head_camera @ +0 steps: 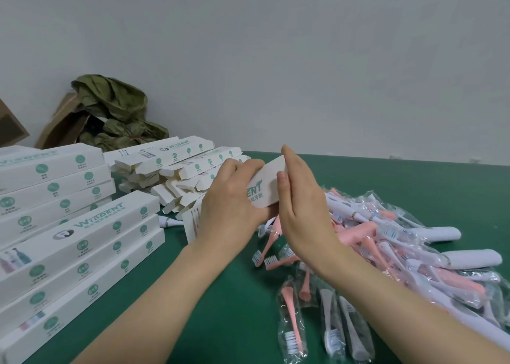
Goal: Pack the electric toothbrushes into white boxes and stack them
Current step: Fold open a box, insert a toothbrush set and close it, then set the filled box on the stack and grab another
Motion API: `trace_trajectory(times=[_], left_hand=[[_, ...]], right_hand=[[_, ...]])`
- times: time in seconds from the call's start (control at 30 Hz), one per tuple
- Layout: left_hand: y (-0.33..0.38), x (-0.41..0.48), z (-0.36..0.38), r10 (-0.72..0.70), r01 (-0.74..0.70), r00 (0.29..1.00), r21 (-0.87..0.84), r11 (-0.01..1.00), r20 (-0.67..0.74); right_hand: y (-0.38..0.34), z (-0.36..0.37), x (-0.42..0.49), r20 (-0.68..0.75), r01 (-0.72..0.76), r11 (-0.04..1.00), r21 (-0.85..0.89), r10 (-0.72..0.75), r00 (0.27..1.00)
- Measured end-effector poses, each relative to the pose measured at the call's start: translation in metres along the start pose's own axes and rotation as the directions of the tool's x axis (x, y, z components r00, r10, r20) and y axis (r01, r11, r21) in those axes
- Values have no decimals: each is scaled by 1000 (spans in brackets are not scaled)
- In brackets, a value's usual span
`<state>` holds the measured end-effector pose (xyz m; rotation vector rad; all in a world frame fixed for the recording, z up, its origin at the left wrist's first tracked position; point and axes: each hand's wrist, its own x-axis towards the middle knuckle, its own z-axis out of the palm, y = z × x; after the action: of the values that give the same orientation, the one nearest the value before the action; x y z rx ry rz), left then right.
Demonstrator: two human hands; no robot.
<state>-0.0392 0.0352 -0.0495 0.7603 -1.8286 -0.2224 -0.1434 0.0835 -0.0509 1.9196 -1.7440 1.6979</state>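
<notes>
I hold a white box (263, 188) with green lettering above the green table (234, 294). My left hand (229, 201) grips its near end from the left. My right hand (300, 198) presses flat against its far end, fingers straight. To the right lies a heap of pink and white electric toothbrushes and brush heads in clear bags (386, 253). Stacks of closed white boxes (69, 239) stand at the left. A loose pile of empty open boxes (179, 176) lies behind my left hand.
A crumpled green bag and brown paper bag (105, 115) sit at the back left by the white wall. A brown carton edge (8, 126) shows at the far left. Bagged brush heads (311, 322) lie near the front.
</notes>
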Motion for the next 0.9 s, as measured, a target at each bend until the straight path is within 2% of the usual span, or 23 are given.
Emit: trace_trajectory(times=[0.13, 0.23, 0.4, 0.47, 0.53, 0.63, 0.73, 0.8, 0.9], left_hand=[[-6, -1, 3, 0, 0, 1000, 13, 1000, 0], [-8, -2, 5, 28, -28, 999, 2, 1000, -39], [3, 3, -2, 95, -95, 994, 5, 995, -51], [7, 13, -12, 78, -79, 997, 79, 994, 23], [5, 29, -27, 11, -41, 991, 220, 975, 133], [-8, 54, -65, -170, 44, 960, 482, 875, 220], [-30, 66, -105, -434, 137, 872, 738, 661, 227], [-44, 67, -122, -556, 156, 805, 829, 537, 208], [-59, 59, -133, -629, 163, 759, 888, 429, 165]], right_hand=[[4, -3, 3, 45, 29, 994, -103, -25, 999], [3, 0, 1, 69, 39, 994, -102, -32, 997], [-2, -7, 2, 39, -6, 996, 94, 2, 999], [-8, -13, 4, -2, -41, 975, 217, 42, 999], [-10, -18, 9, -61, -57, 966, 253, 75, 995], [-5, -24, 18, -63, -103, 984, 143, 113, 992], [5, -25, 21, 32, -162, 986, 29, 162, 986], [12, -21, 21, 116, -196, 978, -71, 203, 972], [20, -18, 18, 262, -192, 958, -212, 245, 933]])
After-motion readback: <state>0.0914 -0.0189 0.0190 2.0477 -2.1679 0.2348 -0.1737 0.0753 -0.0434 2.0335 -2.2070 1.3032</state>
